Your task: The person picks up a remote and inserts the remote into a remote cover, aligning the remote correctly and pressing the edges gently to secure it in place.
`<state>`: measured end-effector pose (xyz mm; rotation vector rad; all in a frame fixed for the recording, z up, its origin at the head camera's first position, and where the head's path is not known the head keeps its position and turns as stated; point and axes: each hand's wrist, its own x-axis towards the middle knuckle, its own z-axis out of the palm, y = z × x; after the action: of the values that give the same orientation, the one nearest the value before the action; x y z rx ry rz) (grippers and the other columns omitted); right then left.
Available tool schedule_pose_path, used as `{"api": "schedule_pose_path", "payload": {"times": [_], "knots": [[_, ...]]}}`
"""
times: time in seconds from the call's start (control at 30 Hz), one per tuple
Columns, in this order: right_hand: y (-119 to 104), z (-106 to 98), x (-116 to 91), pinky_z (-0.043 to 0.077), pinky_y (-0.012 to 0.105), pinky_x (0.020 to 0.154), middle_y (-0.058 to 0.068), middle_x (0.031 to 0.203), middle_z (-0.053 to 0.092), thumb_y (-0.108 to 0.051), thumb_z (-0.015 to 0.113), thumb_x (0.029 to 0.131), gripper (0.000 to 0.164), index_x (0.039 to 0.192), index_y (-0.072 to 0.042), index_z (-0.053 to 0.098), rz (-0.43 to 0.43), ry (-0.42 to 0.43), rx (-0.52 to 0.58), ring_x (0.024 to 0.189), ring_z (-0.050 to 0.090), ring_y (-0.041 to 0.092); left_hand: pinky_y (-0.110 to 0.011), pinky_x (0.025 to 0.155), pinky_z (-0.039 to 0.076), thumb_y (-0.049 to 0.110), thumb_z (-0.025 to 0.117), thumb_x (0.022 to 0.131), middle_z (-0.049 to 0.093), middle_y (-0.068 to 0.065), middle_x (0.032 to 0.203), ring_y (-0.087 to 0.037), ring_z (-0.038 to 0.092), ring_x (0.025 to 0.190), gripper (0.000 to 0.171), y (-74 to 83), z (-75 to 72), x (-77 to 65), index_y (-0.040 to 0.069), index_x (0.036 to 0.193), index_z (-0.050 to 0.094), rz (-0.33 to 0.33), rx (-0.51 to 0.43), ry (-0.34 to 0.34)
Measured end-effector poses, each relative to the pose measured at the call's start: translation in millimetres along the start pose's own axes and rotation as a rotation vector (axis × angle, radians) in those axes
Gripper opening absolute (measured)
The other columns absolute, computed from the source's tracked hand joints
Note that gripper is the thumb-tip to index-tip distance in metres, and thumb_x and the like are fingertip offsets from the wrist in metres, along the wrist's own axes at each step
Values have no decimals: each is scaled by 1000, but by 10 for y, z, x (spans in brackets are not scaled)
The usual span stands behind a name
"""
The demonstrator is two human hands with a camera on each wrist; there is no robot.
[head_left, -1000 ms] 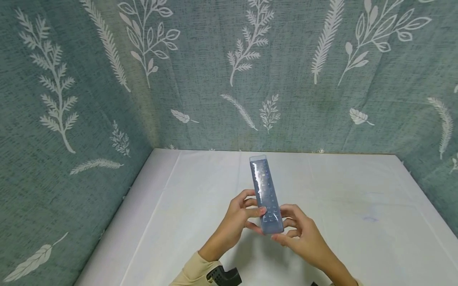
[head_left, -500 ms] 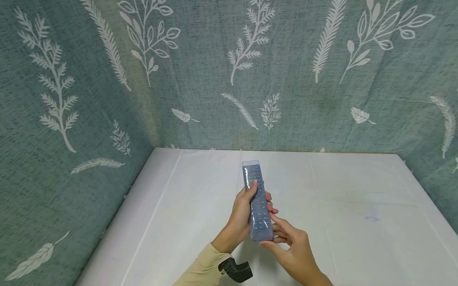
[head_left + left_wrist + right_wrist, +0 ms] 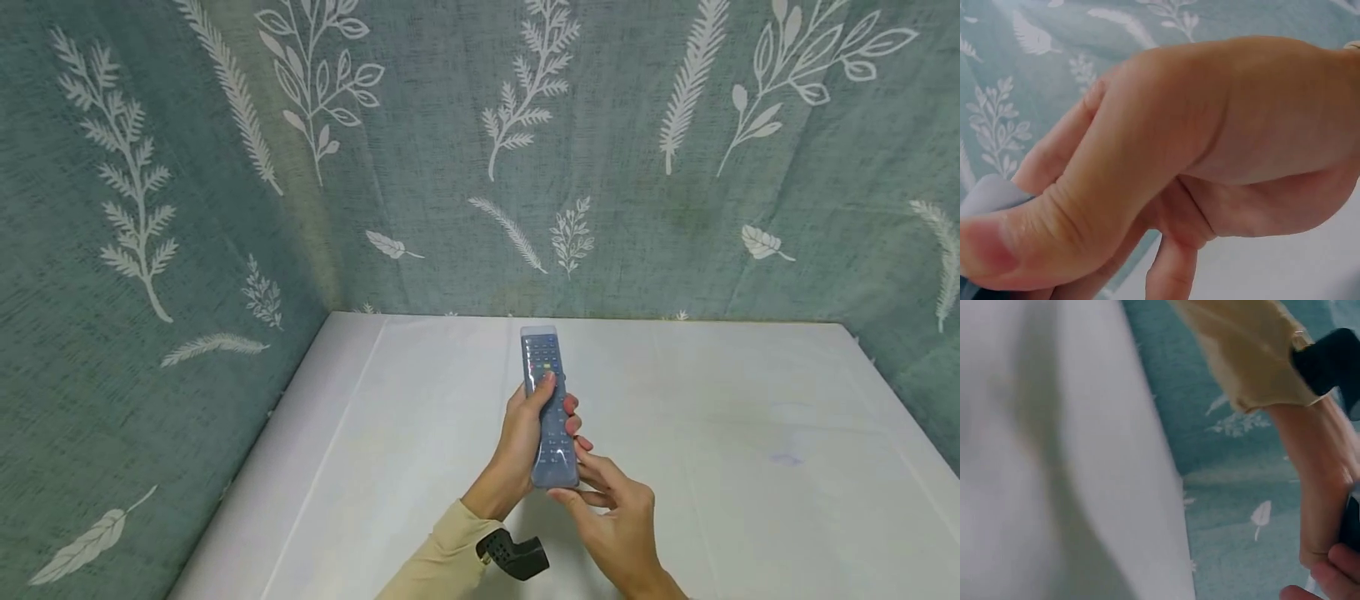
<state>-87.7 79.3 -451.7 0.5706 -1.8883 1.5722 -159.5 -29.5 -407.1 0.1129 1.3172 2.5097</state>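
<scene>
A long remote control (image 3: 556,429) in a clear plastic sleeve is held above the table, buttons facing up, its far end pointing toward the back wall. My left hand (image 3: 516,442) grips it from the left around its middle, with the thumb across the buttons and fingertips showing past the right side. At the near end, my right hand (image 3: 618,521) pinches the lower right corner, thumb along the bottom edge. The left wrist view shows the left hand (image 3: 1147,131) large, its thumb over the sleeve. In the right wrist view, only a dark piece of the remote shows at the right edge.
A white-covered table (image 3: 420,400) lies beneath the hands. Green fabric walls (image 3: 450,250) with white leaf prints rise behind it and at both sides. A black wrist camera (image 3: 513,556) sits on the left sleeve (image 3: 442,554).
My left hand has shifted from the remote's lower left edge to a fuller grip around its middle. The remote has turned more upright in view. The right hand stays at its near end.
</scene>
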Motion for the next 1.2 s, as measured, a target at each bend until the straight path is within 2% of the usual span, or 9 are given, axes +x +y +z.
{"api": "schedule_pose_path", "payload": {"times": [0.13, 0.27, 0.43, 0.7, 0.83, 0.97, 1.1, 1.2], "knots": [[12, 3, 27, 55, 24, 56, 28, 97, 66, 21, 79, 56, 54, 107, 14, 62, 1, 7, 15, 85, 68, 15, -33, 53, 56, 32, 45, 100, 51, -3, 81, -11, 52, 59, 39, 10, 10, 23, 8, 130, 39, -6, -10, 11], [23, 3, 61, 55, 23, 55, 27, 95, 67, 19, 81, 55, 52, 104, 11, 64, 1, 22, -16, 83, 68, 14, -32, 53, 56, 31, 46, 100, 51, -3, 81, -10, 52, 59, 39, 16, 29, 44, 7, 130, 39, 7, -11, 22], [3, -9, 70, 54, 22, 53, 26, 94, 67, 17, 82, 56, 49, 101, 9, 66, 40, 31, -27, 82, 68, 9, -32, 53, 56, 28, 46, 100, 51, -4, 81, -10, 52, 58, 39, 3, 30, 35, 8, 132, 39, 9, -13, 38], [-30, -33, 84, 54, 23, 53, 23, 96, 68, 13, 84, 56, 47, 99, 7, 66, 72, 22, -52, 82, 68, 11, -31, 52, 55, 31, 44, 100, 51, -3, 80, -10, 51, 57, 38, 17, 38, 35, 8, 130, 39, -8, -19, 29], [-73, -120, 120, 55, 24, 54, 17, 97, 70, 6, 86, 57, 47, 98, 2, 64, 208, -40, -27, 81, 68, 11, -28, 53, 52, 37, 39, 100, 55, -3, 80, -10, 54, 58, 41, 5, 37, 42, 11, 132, 39, -41, 33, 29], [-96, -249, 197, 54, 26, 49, 9, 92, 70, -3, 87, 61, 52, 104, -1, 58, 379, -177, 28, 78, 67, 11, -27, 60, 52, 41, 35, 100, 59, -7, 87, -14, 59, 67, 47, -27, 6, 28, 12, 137, 39, -48, 130, 52], [-103, -382, 278, 54, 36, 46, 17, 96, 63, -4, 80, 74, 45, 110, 2, 53, 550, -309, 177, 74, 66, 18, -27, 68, 46, 45, 41, 97, 54, -8, 99, -17, 51, 82, 54, -53, -27, 1, 14, 141, 41, -70, 219, 76], [-98, -448, 332, 56, 45, 50, 22, 98, 58, -1, 70, 83, 37, 114, 8, 52, 668, -324, 283, 73, 65, 25, -27, 67, 45, 48, 44, 95, 52, -7, 98, -17, 49, 82, 56, -56, -31, -39, 14, 140, 44, -101, 278, 58]]}}
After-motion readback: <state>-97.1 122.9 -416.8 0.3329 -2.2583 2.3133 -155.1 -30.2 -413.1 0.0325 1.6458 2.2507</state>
